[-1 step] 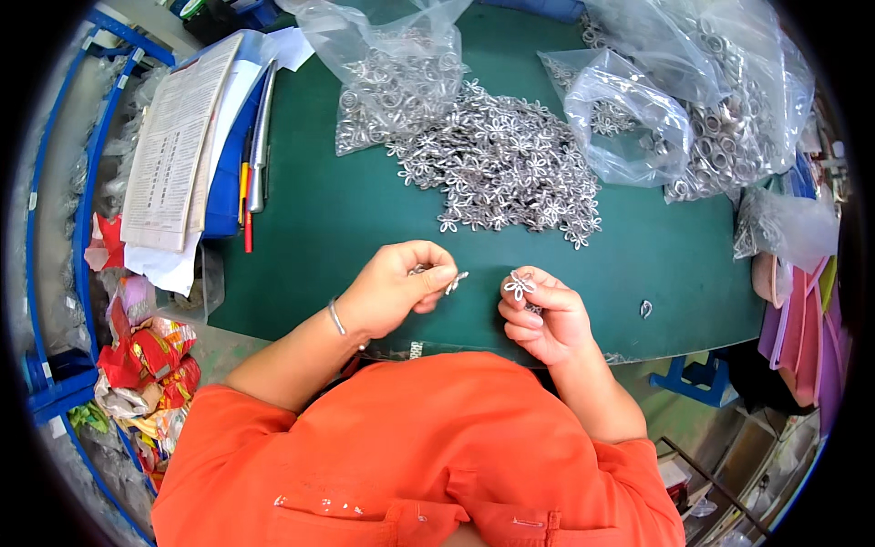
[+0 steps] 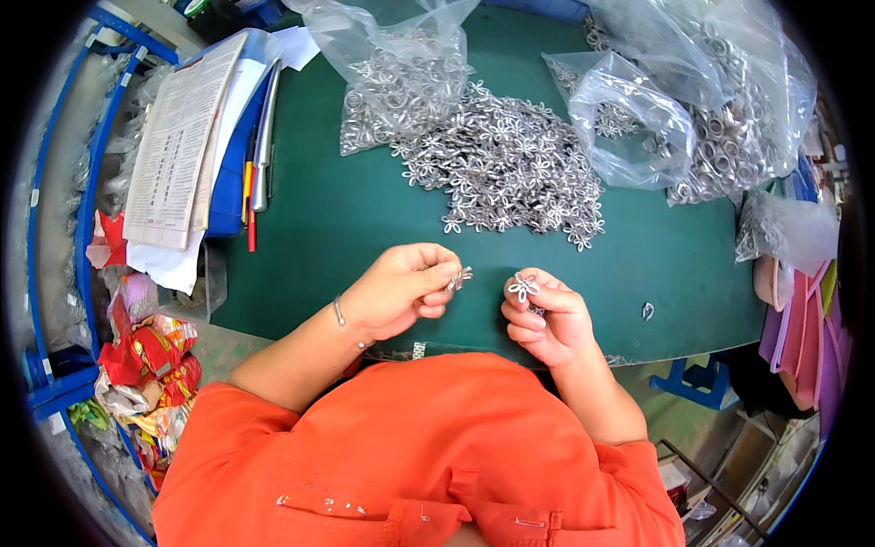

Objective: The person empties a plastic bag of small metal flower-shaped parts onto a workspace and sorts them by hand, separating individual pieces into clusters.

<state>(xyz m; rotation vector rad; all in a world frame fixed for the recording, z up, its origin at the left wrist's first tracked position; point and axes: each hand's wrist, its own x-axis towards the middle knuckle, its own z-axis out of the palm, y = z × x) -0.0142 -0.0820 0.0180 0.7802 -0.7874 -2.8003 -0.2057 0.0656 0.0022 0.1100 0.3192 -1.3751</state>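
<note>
Over the near part of the green table (image 2: pixel 337 210), my left hand (image 2: pixel 406 284) pinches a small silver metal piece (image 2: pixel 460 279) between thumb and fingers; it is seen nearly edge-on. My right hand (image 2: pixel 553 319), a short gap away, holds up a silver flower-shaped metal piece (image 2: pixel 522 287) with open loop petals between thumb and forefinger. More silver metal shows under its curled fingers, partly hidden. Beyond both hands spreads a large heap of similar silver flower pieces (image 2: pixel 510 164). One loose silver piece (image 2: pixel 648 311) lies apart, to the right of my right hand.
A clear bag of silver rings (image 2: pixel 406 91) stands behind the heap; more clear bags with metal parts (image 2: pixel 720 137) crowd the back right. Papers on a blue folder (image 2: pixel 173 146) and pens (image 2: pixel 248 191) lie at left. A blue stool (image 2: pixel 697 381) stands below the right edge.
My left hand has turned slightly, and more of the metal piece shows past its fingertips. The right hand keeps its hold. The whole view has shifted a little.
</note>
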